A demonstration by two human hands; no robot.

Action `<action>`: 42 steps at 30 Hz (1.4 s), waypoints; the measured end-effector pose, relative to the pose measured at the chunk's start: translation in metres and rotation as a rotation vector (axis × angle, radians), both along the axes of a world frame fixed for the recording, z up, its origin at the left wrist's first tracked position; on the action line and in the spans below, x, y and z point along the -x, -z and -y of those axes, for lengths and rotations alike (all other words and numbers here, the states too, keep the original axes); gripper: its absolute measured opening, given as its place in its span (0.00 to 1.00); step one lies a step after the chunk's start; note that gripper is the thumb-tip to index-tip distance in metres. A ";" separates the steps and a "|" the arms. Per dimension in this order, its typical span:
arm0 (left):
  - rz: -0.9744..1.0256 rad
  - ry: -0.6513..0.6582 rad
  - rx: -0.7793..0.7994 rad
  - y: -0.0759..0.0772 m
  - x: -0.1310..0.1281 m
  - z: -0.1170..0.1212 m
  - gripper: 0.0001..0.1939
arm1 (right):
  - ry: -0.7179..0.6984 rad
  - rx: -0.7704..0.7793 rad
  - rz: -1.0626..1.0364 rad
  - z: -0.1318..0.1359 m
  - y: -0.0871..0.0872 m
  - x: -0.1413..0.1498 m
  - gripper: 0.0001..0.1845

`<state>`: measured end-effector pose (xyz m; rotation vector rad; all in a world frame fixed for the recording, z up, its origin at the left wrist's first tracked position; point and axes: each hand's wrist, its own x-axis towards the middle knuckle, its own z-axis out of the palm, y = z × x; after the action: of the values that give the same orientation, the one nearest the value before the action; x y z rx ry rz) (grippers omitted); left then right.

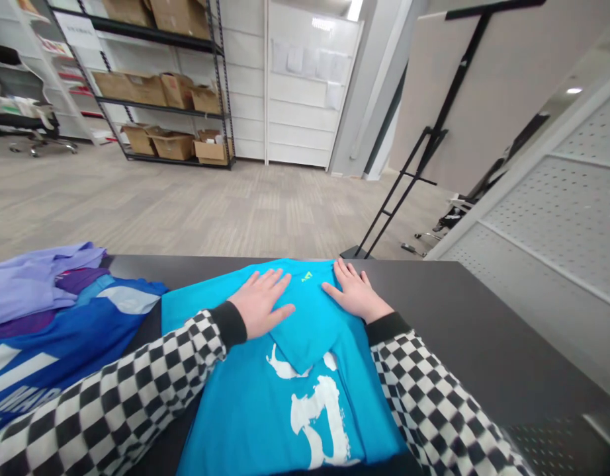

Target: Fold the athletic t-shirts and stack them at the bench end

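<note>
A turquoise T-shirt (pixel 305 403) with a white print lies flat on the black table (pixel 434 297), partly folded, with a flap (pixel 305 330) of cloth turned over its middle. My left hand (pixel 260 304) presses flat on the shirt's upper left, fingers spread. My right hand (pixel 354 294) rests palm down on its upper right edge, also holding nothing. Both forearms wear black-and-white checked sleeves. A small yellow-green mark (pixel 307 277) shows on the cloth between my hands.
A pile of clothes, with a lilac garment (pixel 37 281) over a blue printed jersey (pixel 61 344), sits on the table's left. Beyond the table's far edge stand a black easel stand (pixel 409 192) and metal shelves (pixel 161 99) of cardboard boxes on carpet.
</note>
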<state>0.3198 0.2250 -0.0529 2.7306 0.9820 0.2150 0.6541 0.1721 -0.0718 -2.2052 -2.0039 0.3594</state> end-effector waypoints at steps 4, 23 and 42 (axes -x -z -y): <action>-0.194 -0.419 -0.141 -0.019 0.091 -0.026 0.35 | 0.018 -0.132 -0.139 0.000 -0.001 -0.013 0.51; 0.317 -0.407 0.533 -0.078 0.067 -0.017 0.20 | 0.263 -0.568 -0.230 0.005 -0.010 -0.048 0.22; 0.641 -0.237 0.739 -0.023 -0.090 -0.032 0.17 | -0.101 -0.145 -0.250 0.031 -0.039 -0.018 0.19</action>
<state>0.4093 0.2565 -0.0295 1.7097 0.9323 0.5863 0.6723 0.1412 -0.0327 -1.8764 -1.9434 0.4609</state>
